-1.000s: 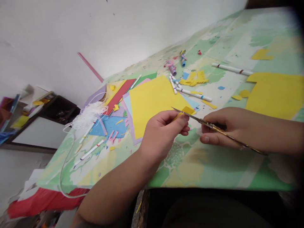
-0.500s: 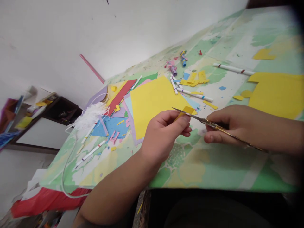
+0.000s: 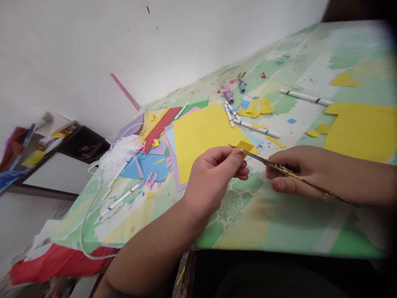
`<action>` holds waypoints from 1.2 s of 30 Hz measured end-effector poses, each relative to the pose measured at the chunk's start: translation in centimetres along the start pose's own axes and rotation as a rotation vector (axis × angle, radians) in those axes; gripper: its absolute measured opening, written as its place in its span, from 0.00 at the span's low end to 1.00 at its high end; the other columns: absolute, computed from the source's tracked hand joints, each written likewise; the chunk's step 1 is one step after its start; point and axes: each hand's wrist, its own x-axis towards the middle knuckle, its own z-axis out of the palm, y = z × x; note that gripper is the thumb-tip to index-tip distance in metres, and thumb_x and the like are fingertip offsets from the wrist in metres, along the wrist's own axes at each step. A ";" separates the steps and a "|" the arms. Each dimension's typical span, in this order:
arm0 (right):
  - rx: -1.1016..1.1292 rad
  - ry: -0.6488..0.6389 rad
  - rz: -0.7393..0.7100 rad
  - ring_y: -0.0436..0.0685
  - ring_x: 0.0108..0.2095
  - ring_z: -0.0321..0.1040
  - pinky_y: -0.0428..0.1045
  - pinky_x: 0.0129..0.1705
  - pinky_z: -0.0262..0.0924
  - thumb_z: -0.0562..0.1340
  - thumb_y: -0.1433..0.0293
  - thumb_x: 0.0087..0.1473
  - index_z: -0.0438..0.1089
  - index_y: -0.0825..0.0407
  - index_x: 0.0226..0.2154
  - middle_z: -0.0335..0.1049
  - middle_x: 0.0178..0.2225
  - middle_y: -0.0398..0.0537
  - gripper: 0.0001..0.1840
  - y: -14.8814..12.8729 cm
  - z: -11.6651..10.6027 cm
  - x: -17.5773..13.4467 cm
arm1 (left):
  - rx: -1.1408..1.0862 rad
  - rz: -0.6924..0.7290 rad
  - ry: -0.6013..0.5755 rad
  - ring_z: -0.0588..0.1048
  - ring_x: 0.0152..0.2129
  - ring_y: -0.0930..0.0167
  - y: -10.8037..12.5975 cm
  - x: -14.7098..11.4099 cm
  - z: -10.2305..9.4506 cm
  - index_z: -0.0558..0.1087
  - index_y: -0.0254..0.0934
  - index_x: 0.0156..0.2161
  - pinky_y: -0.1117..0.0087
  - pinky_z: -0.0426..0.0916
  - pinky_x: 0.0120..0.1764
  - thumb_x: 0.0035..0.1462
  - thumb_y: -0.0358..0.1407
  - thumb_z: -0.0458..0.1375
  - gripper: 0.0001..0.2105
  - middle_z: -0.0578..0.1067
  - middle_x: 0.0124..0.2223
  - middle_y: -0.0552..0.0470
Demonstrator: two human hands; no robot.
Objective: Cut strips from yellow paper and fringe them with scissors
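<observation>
Between the thumb and fingers of my left hand [image 3: 214,176] is a small piece of yellow paper [image 3: 245,145], its upper part sticking out. My right hand [image 3: 297,171] is closed around the gold-coloured handles of a pair of scissors [image 3: 273,164]. The blades look nearly closed and lie across the yellow piece, their tips just above my left thumb. Whether the paper sits between the blades I cannot tell. Behind my left hand lies a large yellow sheet [image 3: 201,132] on top of other coloured sheets.
White string [image 3: 124,151] lies tangled at the left, above blue paper [image 3: 149,167]. Several white markers [image 3: 257,129] and yellow scraps [image 3: 257,108] are scattered behind. Two small decorated paper rolls [image 3: 228,95] stand farther back. More yellow paper [image 3: 362,132] lies at the right.
The scissor blades have come closer together and lie slightly lower across the yellow piece. My right hand has shifted a little lower; the whole view has moved slightly.
</observation>
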 end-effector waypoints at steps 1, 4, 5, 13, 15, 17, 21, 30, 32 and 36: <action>-0.007 0.001 0.002 0.52 0.25 0.54 0.47 0.25 0.49 0.53 0.46 0.44 0.61 0.52 0.25 0.57 0.22 0.41 0.24 0.0 0.0 0.0 | 0.005 0.006 0.005 0.70 0.18 0.80 0.0 0.0 0.0 0.71 0.34 0.23 0.78 0.67 0.24 0.46 0.34 0.59 0.06 0.70 0.20 0.58; -0.018 0.003 0.007 0.52 0.25 0.54 0.47 0.25 0.49 0.52 0.46 0.44 0.61 0.52 0.24 0.57 0.22 0.41 0.25 0.1 0.1 0.0 | 0.025 0.021 0.036 0.70 0.17 0.80 0.0 0.0 0.1 0.70 0.34 0.22 0.79 0.67 0.23 0.46 0.33 0.59 0.06 0.70 0.19 0.58; -0.022 0.006 0.000 0.52 0.25 0.54 0.47 0.25 0.49 0.52 0.46 0.45 0.60 0.52 0.24 0.57 0.22 0.41 0.25 0.1 0.1 0.0 | 0.032 0.022 0.049 0.70 0.17 0.80 0.0 0.0 0.2 0.70 0.34 0.22 0.79 0.67 0.23 0.46 0.33 0.59 0.06 0.70 0.19 0.58; -0.093 0.009 -0.037 0.54 0.26 0.59 0.47 0.25 0.51 0.54 0.47 0.44 0.62 0.51 0.26 0.63 0.24 0.43 0.23 0.6 0.3 0.4 | 0.086 0.002 0.052 0.70 0.18 0.80 -0.3 -0.4 0.4 0.71 0.35 0.23 0.79 0.67 0.25 0.47 0.35 0.59 0.06 0.71 0.20 0.58; -0.129 0.035 -0.050 0.54 0.25 0.59 0.47 0.25 0.51 0.53 0.45 0.43 0.62 0.50 0.25 0.63 0.23 0.44 0.25 0.7 0.4 0.5 | 0.065 -0.002 0.056 0.71 0.18 0.80 -0.4 -0.5 0.4 0.71 0.35 0.24 0.79 0.67 0.25 0.47 0.36 0.59 0.06 0.71 0.20 0.58; -0.171 0.066 -0.055 0.54 0.24 0.59 0.48 0.24 0.51 0.52 0.44 0.43 0.62 0.50 0.25 0.63 0.22 0.44 0.26 0.8 0.5 0.5 | 0.048 -0.007 0.062 0.71 0.18 0.80 -0.6 -0.5 0.5 0.72 0.35 0.24 0.78 0.68 0.26 0.47 0.35 0.59 0.05 0.72 0.20 0.58; -0.257 0.131 -0.049 0.53 0.20 0.57 0.47 0.21 0.49 0.51 0.42 0.41 0.60 0.49 0.22 0.62 0.20 0.44 0.27 0.6 0.6 0.6 | 0.003 -0.016 0.067 0.71 0.18 0.80 -0.9 -0.6 0.5 0.72 0.35 0.25 0.78 0.68 0.26 0.47 0.34 0.59 0.04 0.72 0.20 0.58; -0.422 0.236 -0.024 0.52 0.17 0.52 0.47 0.18 0.43 0.51 0.44 0.42 0.54 0.48 0.17 0.58 0.16 0.44 0.25 0.3 0.3 0.5 | -0.137 -0.041 0.026 0.71 0.19 0.79 -1.3 -0.4 0.7 0.72 0.34 0.25 0.76 0.69 0.27 0.46 0.33 0.60 0.03 0.71 0.22 0.57; -0.448 0.258 -0.043 0.52 0.17 0.52 0.47 0.18 0.43 0.51 0.45 0.42 0.54 0.48 0.17 0.58 0.17 0.44 0.24 0.5 0.2 0.5 | -0.158 -0.065 0.015 0.71 0.18 0.79 -1.3 -0.4 0.8 0.71 0.34 0.25 0.76 0.68 0.27 0.46 0.33 0.60 0.04 0.71 0.21 0.57; -0.446 0.288 -0.058 0.53 0.18 0.52 0.48 0.19 0.42 0.51 0.43 0.41 0.55 0.48 0.18 0.58 0.18 0.45 0.25 0.9 0.0 0.5 | -0.152 -0.097 -0.015 0.71 0.18 0.79 -1.1 -0.3 0.8 0.71 0.34 0.24 0.77 0.68 0.27 0.47 0.34 0.60 0.05 0.71 0.21 0.57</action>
